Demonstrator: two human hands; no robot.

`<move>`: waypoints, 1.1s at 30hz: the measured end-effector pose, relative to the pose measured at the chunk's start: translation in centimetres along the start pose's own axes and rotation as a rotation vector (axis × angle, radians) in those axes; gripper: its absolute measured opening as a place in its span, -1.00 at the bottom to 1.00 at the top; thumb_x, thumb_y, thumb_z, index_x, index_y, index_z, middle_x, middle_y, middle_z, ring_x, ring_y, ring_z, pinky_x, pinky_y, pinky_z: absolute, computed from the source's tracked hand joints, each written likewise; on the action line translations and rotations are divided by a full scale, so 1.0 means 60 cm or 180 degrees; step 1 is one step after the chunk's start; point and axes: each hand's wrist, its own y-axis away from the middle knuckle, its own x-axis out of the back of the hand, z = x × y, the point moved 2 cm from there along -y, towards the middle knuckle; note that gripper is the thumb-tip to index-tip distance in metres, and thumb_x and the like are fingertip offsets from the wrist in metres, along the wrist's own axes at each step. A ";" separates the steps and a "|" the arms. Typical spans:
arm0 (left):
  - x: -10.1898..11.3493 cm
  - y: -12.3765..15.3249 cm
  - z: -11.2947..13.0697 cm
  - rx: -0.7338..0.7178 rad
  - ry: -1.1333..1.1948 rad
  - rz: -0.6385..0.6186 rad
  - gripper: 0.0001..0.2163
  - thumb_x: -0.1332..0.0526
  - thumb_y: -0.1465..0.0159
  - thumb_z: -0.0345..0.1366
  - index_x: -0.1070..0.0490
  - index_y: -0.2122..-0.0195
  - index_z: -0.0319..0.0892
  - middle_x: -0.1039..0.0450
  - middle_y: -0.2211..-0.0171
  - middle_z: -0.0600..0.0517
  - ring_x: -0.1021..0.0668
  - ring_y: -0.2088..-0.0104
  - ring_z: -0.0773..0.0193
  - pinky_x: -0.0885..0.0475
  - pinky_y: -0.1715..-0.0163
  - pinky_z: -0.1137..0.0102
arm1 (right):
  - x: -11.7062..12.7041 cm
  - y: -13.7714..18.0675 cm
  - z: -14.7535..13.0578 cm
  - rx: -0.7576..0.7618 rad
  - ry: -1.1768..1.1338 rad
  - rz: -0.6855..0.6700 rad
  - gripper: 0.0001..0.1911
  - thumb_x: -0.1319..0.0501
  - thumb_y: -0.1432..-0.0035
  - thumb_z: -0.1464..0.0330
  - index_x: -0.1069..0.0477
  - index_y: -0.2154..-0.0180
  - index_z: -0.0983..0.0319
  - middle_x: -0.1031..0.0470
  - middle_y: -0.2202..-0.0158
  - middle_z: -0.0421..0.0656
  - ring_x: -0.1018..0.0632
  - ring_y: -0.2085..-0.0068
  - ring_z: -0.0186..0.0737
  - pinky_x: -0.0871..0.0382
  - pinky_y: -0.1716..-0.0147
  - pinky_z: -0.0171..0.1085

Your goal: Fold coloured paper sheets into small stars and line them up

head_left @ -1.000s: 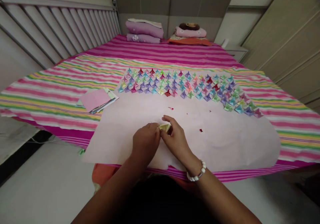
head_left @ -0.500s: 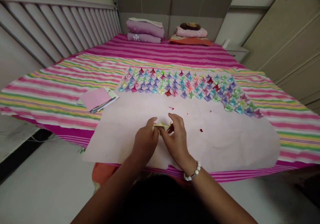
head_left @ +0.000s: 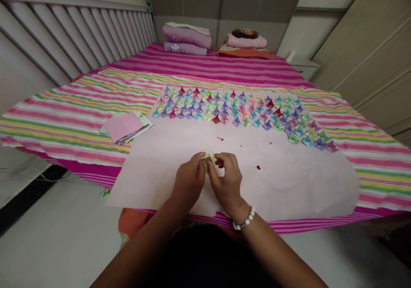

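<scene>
A small folded piece of pale yellow paper (head_left: pixel 209 158) is held between both hands, just above a large white sheet (head_left: pixel 154 181). My left hand (head_left: pixel 190 180) pinches its left side, thumb toward me. On the other side, my right hand (head_left: pixel 226 177) grips it between thumb and curled fingers; a bracelet of white beads (head_left: pixel 244 220) circles that wrist. Part of the paper is covered by the fingers. Beyond the hands, rows of small folded paper shapes (head_left: pixel 224 107) in many colours stand along the sheet's far part.
Left of the sheet lies a stack of coloured paper squares (head_left: pixel 123 127). Red paper scraps (head_left: pixel 258 167) are scattered on the sheet. The striped bed (head_left: pixel 80 104) carries it all, with folded bedding (head_left: pixel 186 40) by the headboard (head_left: pixel 184 5) and a railing (head_left: pixel 80 40) at left.
The yellow paper has gone from a wide, flat strip to a more compact, raised shape. My hands have drawn slightly closer together, and the right fingers have curled down onto it.
</scene>
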 end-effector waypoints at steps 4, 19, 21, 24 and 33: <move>-0.004 -0.001 -0.002 -0.0019 -0.0141 -0.0171 -0.63 0.04 -0.33 -0.32 -0.35 -0.09 -0.30 -0.58 0.21 -0.14 -0.59 0.16 0.09 -0.44 0.13 0.26 | -0.008 0.001 0.003 -0.0061 -0.0134 -0.0339 -0.85 -0.07 -0.22 0.51 -0.36 0.20 0.24 -0.47 0.28 -0.07 -0.48 0.25 -0.19 -0.42 0.31 -0.21; 0.011 -0.008 -0.027 0.0058 0.0476 -0.0804 -0.61 -0.04 -0.34 -0.13 -0.34 -0.10 -0.21 -0.54 0.13 -0.10 -0.55 0.09 0.12 -0.44 0.07 0.25 | -0.004 -0.032 0.026 -0.1126 -0.0587 -0.1187 -0.82 -0.13 -0.07 0.50 -0.51 0.42 0.24 -0.48 0.52 -0.21 -0.41 0.50 -0.33 -0.24 0.49 -0.36; 0.017 -0.005 -0.037 -0.0015 0.0556 -0.0828 -0.57 -0.10 -0.31 -0.13 -0.26 -0.15 -0.21 -0.49 0.05 -0.12 -0.53 0.06 0.14 -0.44 0.07 0.25 | -0.003 -0.032 0.032 -0.1343 -0.0711 -0.1238 -0.83 -0.14 -0.06 0.48 -0.51 0.41 0.25 -0.46 0.53 -0.23 -0.37 0.53 -0.36 -0.20 0.53 -0.38; 0.030 -0.004 -0.042 -0.0616 0.0311 -0.0594 -0.59 -0.19 -0.25 -0.21 -0.29 -0.13 -0.14 -0.39 -0.02 -0.13 -0.47 0.01 0.13 -0.44 0.08 0.22 | -0.002 -0.033 0.038 -0.1429 -0.0835 -0.1309 -0.82 -0.14 -0.03 0.48 -0.51 0.36 0.26 -0.47 0.51 -0.24 -0.35 0.53 -0.38 -0.20 0.53 -0.39; 0.041 -0.007 -0.018 -0.1486 -0.0471 -0.0836 -0.82 -0.10 -0.30 -0.34 -0.50 0.24 -0.08 -0.34 0.14 0.00 -0.41 0.30 0.32 -0.36 0.32 0.43 | -0.003 -0.038 0.037 -0.1488 -0.0938 -0.1552 -0.84 -0.18 0.01 0.48 -0.52 0.37 0.26 -0.48 0.52 -0.22 -0.38 0.52 -0.37 -0.22 0.52 -0.38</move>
